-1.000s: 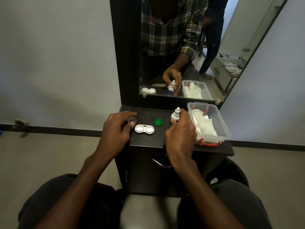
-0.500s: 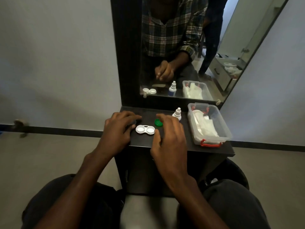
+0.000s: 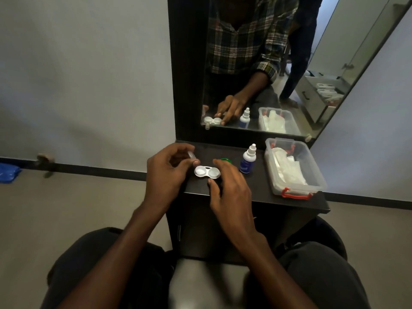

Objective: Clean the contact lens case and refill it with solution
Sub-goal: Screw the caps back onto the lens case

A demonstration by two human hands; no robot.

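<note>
The open lens case (image 3: 207, 172) lies on the dark tabletop (image 3: 256, 188) between your hands. Your left hand (image 3: 166, 175) pinches a small clear cap (image 3: 191, 155) in curled fingertips. Your right hand (image 3: 230, 186) hovers spread beside the case, forefinger over the green cap (image 3: 225, 160); the solution bottle (image 3: 248, 159) stands just beyond.

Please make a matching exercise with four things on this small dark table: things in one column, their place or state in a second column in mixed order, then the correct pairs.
Things:
1. white two-well contact lens case
2. green round cap
3. white and blue solution bottle
4. clear plastic box with red latch

Places or states:
A. holds white tissues
B. partly hidden behind right hand
C. open, between both hands
D. upright, left of the box

Pairs: 1-C, 2-B, 3-D, 4-A
</note>
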